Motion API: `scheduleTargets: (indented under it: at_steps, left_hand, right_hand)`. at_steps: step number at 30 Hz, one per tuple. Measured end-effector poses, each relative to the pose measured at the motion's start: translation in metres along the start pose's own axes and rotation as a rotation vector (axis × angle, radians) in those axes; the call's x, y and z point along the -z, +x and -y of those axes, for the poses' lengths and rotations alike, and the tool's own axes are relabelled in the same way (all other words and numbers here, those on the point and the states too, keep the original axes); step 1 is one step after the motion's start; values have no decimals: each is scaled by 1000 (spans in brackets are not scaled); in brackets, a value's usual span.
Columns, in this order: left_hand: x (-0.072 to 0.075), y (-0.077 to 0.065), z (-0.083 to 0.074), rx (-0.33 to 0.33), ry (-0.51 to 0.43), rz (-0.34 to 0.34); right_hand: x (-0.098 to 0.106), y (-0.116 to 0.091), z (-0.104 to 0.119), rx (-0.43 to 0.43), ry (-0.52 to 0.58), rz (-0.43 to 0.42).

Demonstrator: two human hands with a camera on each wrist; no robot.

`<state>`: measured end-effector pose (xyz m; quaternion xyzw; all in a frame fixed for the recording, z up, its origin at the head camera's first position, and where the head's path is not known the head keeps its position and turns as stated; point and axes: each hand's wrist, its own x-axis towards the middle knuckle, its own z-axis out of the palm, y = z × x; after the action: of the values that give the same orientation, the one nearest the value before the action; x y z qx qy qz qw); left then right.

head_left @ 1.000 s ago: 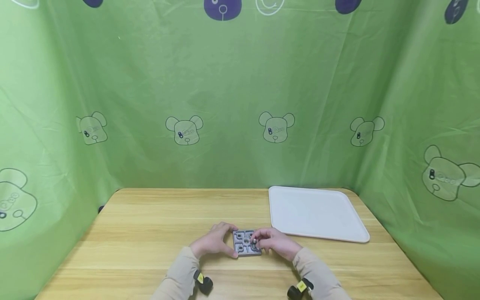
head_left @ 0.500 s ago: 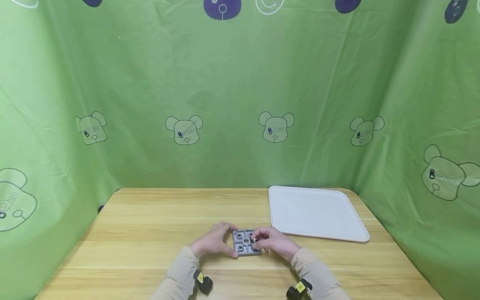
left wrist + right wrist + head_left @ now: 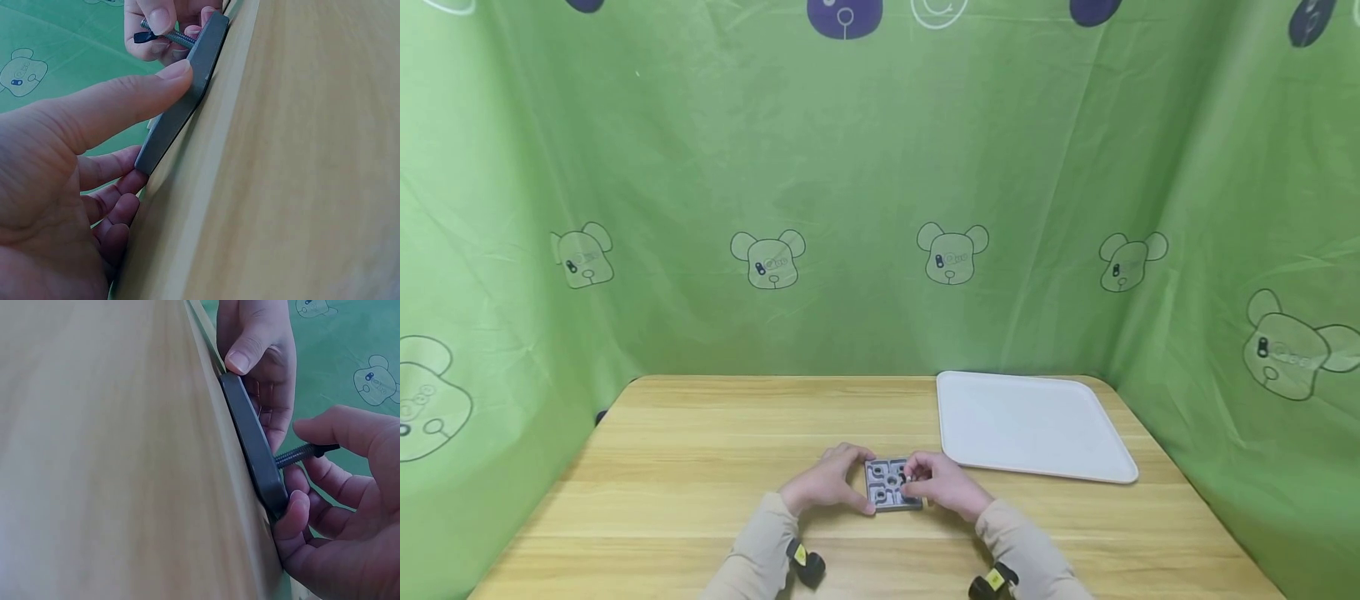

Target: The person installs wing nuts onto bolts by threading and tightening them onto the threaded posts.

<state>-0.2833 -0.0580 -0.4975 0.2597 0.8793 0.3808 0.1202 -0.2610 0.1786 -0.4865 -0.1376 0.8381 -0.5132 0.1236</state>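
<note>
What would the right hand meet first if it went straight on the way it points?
Beyond the bolt it pinches, the right hand would likely meet the grey plate first, then the left hand; the remaining clearance is unclear.

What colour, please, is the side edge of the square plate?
The square plate's side edge is dark grey, clearest in the right wrist view.

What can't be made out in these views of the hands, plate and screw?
Head: part of the gray plate's right side, covered by the right hand.
Head: the screw's thread, too small to see.
Right wrist: the lower end of the screw, hidden by the gray plate.
Left wrist: the gray plate's top face, turned away.
</note>
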Motion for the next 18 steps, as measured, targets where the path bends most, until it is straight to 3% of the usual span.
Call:
scheduleTargets:
  at_steps: [10,18]
  left_hand:
    - [-1,0,1,0,7,-2]
    - [-1,1,1,-4,10,-2]
  right_hand:
    - [-1,1,-1,17,-27,-1]
    - [8,2,-8,36,57,125]
